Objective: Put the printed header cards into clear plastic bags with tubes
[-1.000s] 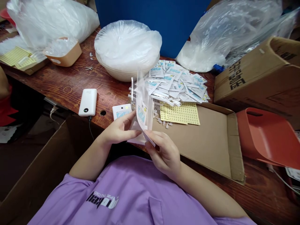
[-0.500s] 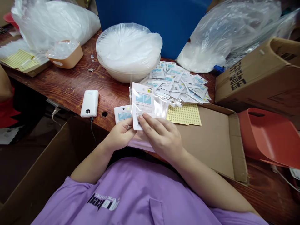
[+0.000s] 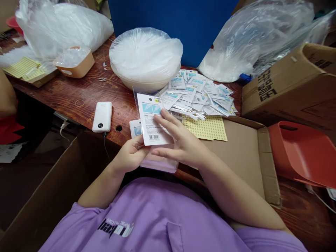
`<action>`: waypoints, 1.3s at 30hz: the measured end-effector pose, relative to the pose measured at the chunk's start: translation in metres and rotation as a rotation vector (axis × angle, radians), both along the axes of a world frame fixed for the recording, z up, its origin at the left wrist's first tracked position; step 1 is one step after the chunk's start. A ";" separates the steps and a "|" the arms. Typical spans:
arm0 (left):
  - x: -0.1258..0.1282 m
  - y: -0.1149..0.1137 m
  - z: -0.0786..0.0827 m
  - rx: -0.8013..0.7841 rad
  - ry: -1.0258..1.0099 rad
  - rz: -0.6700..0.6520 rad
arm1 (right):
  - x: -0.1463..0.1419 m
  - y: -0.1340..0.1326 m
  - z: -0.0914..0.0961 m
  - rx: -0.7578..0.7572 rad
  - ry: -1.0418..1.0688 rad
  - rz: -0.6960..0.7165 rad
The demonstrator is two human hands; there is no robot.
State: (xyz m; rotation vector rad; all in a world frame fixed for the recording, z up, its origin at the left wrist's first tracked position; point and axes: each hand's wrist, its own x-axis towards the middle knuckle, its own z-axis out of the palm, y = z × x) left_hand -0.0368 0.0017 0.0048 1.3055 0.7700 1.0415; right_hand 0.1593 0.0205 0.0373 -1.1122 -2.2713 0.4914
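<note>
In front of me a white printed card (image 3: 152, 126) with blue pictures and a barcode stands tilted upright. My left hand (image 3: 132, 154) pinches its lower left edge between thumb and fingers. My right hand (image 3: 186, 143) has its fingers stretched and apart, the fingertips lying against the card's right side and the thumb away from it. Clear plastic film shows along the card's left edge; whether the card is inside it I cannot tell. Another similar card (image 3: 135, 128) lies partly hidden behind. Under my hands are clear plastic bags (image 3: 160, 163) near the table edge.
A heap of packed cards (image 3: 199, 92) lies beyond, beside a bowl of white plastic bags (image 3: 145, 59). Yellow sticker sheets (image 3: 207, 128) rest on a cardboard tray (image 3: 238, 157). A power bank (image 3: 102, 116) is at left, a red bin (image 3: 301, 154) and carton (image 3: 283, 84) at right.
The card has shifted left and turned slightly, uncovering its barcode. My right hand's fingers have spread and slid up along its right side. My left hand keeps its pinch.
</note>
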 end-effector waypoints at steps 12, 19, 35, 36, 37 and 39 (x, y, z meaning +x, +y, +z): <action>0.007 0.000 0.002 -0.062 -0.007 -0.002 | -0.018 0.013 -0.017 0.118 0.389 -0.156; 0.010 0.007 -0.002 -0.308 -0.220 0.039 | -0.006 0.021 -0.012 0.387 0.519 -0.301; -0.068 -0.003 0.015 -0.111 -0.220 0.605 | -0.013 0.030 -0.025 0.115 -0.277 0.059; -0.072 -0.002 0.016 -0.087 -0.229 0.612 | -0.026 0.018 -0.024 0.124 -0.350 0.146; -0.075 -0.001 0.016 -0.070 -0.242 0.608 | -0.036 0.009 -0.025 0.124 -0.411 0.186; -0.079 0.002 0.016 -0.055 -0.277 0.590 | -0.048 -0.003 -0.029 0.110 -0.508 0.200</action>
